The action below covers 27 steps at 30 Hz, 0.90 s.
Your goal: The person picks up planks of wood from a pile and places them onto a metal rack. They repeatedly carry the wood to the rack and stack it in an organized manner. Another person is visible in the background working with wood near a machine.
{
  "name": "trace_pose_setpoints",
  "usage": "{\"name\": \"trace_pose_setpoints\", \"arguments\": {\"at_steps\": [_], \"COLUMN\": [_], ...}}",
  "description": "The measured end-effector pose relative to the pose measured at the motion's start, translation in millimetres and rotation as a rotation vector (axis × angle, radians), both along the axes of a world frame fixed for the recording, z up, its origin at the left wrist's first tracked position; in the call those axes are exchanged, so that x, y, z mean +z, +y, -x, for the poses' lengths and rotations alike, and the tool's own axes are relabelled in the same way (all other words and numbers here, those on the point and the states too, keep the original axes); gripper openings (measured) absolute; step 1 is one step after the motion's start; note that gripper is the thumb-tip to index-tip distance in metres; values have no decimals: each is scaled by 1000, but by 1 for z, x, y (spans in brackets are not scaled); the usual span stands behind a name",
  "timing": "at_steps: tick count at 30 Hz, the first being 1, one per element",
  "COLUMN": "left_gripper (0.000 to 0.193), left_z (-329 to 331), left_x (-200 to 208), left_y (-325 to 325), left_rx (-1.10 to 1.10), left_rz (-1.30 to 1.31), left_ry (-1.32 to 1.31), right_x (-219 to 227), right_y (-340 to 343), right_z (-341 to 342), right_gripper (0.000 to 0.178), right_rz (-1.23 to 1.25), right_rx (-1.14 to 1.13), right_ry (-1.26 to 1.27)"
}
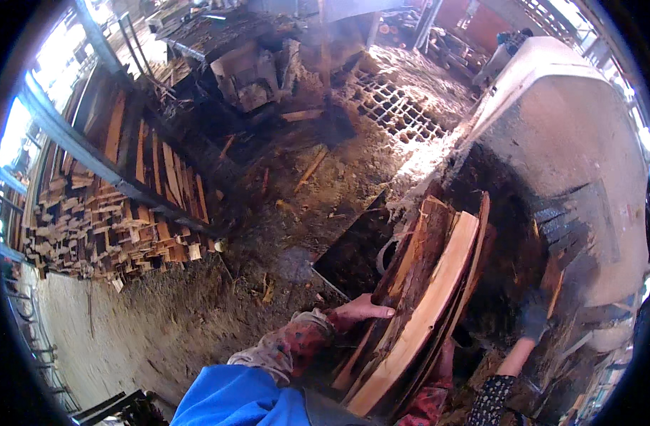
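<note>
A bundle of long wooden slabs, some with rough bark and one with a pale sawn face, stands tilted in front of me. My left hand grips its left side, thumb laid over the bark and fingers partly hidden. On the right side of the bundle, my right hand is pressed against the slabs from beneath; its fingers are mostly hidden behind the wood. Further right, another person's dark-gloved hand, below a patterned sleeve, reaches to a thin strip of wood.
A large stack of sawn boards lies left behind a metal rail. A big pale rounded housing rises at the right. Beyond the bundle are a dark metal plate and a metal grid. Wood scraps litter the dirt floor.
</note>
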<state>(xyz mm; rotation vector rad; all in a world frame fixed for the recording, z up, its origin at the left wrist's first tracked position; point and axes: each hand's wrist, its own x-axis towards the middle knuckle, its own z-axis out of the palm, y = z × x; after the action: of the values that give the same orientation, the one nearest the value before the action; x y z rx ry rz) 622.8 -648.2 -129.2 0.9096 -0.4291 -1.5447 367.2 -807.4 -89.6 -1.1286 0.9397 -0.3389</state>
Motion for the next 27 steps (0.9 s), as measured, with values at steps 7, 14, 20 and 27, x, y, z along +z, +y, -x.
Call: {"name": "trace_pose_setpoints", "arguments": {"at_steps": [7, 14, 20, 27], "left_gripper": [75, 72, 85, 75], "left_z": [-3, -2, 12, 83], "left_x": [29, 40, 79, 133], "left_y": [42, 65, 113, 94], "left_rx": [221, 373, 564, 872], "left_rz": [9, 26, 79, 142], "left_ry": [97, 27, -116, -125], "right_x": [13, 26, 89, 82], "right_y": [7, -3, 27, -43], "right_z": [-22, -64, -108, -103], "right_gripper": [46, 51, 51, 57], "right_rz": [8, 88, 132, 383], "right_rx": [91, 260, 455, 601], "right_ry": [59, -75, -128, -119]}}
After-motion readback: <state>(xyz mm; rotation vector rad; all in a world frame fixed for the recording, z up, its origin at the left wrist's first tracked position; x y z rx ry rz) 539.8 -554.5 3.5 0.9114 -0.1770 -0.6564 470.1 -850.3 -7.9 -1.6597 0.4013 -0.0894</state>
